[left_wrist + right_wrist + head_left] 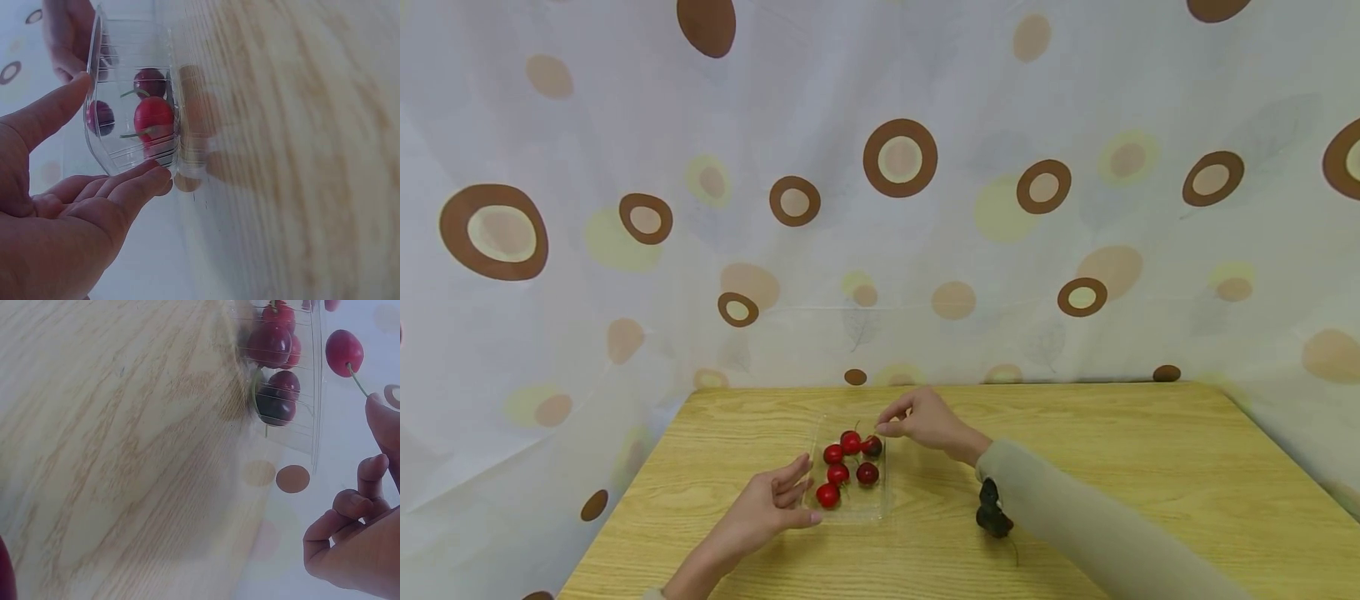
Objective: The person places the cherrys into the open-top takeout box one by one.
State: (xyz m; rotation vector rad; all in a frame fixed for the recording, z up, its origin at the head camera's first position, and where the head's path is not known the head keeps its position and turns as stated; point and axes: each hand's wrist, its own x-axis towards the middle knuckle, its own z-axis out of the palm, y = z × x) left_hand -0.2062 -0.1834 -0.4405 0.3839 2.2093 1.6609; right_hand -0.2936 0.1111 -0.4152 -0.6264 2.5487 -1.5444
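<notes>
A clear plastic box (883, 492) with several red cherries (838, 474) in it sits on the table. My right hand (928, 421) is over the box's far right side, where thumb and fingertip pinch the stem of a red cherry (344, 353). That cherry hangs above the box's rim, apart from the others. At the left side of the box is my left hand (763, 504), fingers extended. In the left wrist view its thumb (56, 112) touches the rim and its fingertips lie against the lower wall.
Beside the right sleeve (1075, 508) is a dark object (992, 512) with a thin stem-like strand; its kind is unclear. A red edge (5, 575) shows at the right wrist view's border. The wood-grain table (1120, 442) ends at a patterned sheet (955, 250) behind and beside it.
</notes>
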